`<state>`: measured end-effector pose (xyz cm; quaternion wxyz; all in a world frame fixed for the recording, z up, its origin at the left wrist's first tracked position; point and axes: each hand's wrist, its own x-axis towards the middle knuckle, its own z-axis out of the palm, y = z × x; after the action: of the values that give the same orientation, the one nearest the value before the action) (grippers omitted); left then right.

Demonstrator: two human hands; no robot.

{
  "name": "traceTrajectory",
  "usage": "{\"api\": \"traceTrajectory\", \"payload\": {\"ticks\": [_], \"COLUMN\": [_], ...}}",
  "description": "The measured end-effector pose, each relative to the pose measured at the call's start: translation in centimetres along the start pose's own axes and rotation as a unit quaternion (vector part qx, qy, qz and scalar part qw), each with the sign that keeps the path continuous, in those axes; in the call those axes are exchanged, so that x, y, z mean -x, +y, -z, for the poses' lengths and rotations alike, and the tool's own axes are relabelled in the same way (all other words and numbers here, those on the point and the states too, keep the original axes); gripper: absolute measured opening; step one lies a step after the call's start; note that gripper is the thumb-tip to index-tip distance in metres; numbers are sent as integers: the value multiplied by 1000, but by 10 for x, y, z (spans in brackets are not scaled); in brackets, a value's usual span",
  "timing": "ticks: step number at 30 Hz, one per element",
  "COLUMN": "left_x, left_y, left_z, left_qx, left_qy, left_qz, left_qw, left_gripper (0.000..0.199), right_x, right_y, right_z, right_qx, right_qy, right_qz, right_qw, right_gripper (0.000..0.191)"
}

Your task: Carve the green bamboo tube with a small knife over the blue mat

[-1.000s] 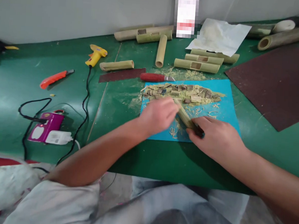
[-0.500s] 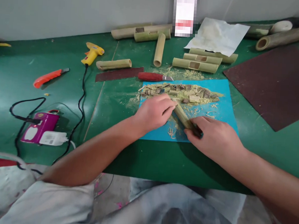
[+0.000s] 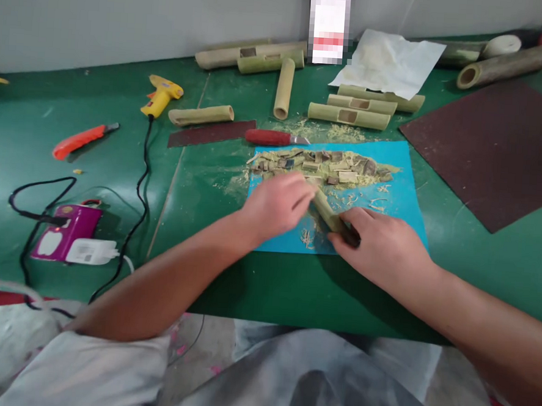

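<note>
A green bamboo tube (image 3: 326, 210) slants over the blue sheet (image 3: 397, 201), held between my two hands. My left hand (image 3: 277, 204) is closed on its far upper end. At the near lower end, my right hand (image 3: 379, 239) grips it with thumb and fingers, covering part of it. Beyond the tube, a heap of bamboo chips and shavings (image 3: 317, 166) lies along the back of the sheet. A knife with a red handle (image 3: 268, 137) rests at the sheet's back left corner.
On the green table (image 3: 207, 193) lie a yellow glue gun (image 3: 160, 98), an orange cutter (image 3: 79, 143), a purple power adapter (image 3: 64, 233) with cords, cut bamboo tubes (image 3: 350, 116), white paper (image 3: 387, 63) and a dark brown sheet (image 3: 489, 152).
The whole view has shifted slightly, so the table items appear a little further left. Both hands keep their hold on the bamboo tube, with hardly any movement.
</note>
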<state>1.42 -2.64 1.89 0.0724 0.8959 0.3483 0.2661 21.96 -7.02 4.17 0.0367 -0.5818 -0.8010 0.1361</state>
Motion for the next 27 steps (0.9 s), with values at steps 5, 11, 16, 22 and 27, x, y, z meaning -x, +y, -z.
{"api": "traceTrajectory", "payload": {"ticks": [5,11,16,22,27], "left_x": [2,1,1,1,1], "left_y": [2,2,-2,-2,-4], "left_z": [-2,-2,-1,-3,-2], "left_qx": [12,9,14,43,23], "left_qy": [-51,-22,13,-26,21], "left_qz": [-24,-7,7,-27,11], "left_qw": [998,1000,1000,998,999], "left_gripper": [31,29,25,29,24], "right_x": [0,0,-1,0,1], "right_y": [0,1,0,0,2], "right_z": [-2,-2,-1,-1,-2], "right_qx": [-1,-4,-6,12,16], "right_qy": [9,10,-2,-1,7], "right_qz": [10,2,-4,5,5], "right_qw": [1000,1000,1000,1000,1000], "right_gripper": [17,18,20,20,20]}}
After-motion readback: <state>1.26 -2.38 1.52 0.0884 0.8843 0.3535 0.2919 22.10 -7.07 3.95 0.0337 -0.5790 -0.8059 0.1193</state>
